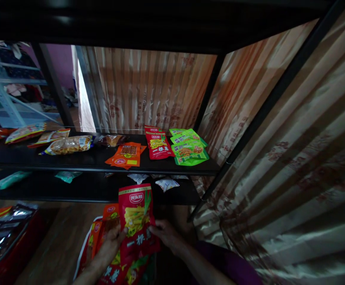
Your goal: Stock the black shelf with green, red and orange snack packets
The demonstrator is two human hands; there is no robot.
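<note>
Between left hand (113, 241) and right hand (166, 234), a red pack (136, 215) is showing 光头 and 根葱 — below, another pack (111, 274) is repeating 根葱. Beyond the right hand, a shelf pack (158, 147) is showing 根葱, green packs (187, 147) 锅巴.

My left hand (113, 242) is raised at lower centre, closed in a grip; the thumb (124, 234) lies in front, tip angled up and to the right, and the other fingers are largely hidden. My right hand (168, 236) sits apart from it at similar height, fingertips pointing left, pinched. The left forearm (92, 270) and right forearm (202, 264) are bare, converging from below.
</note>
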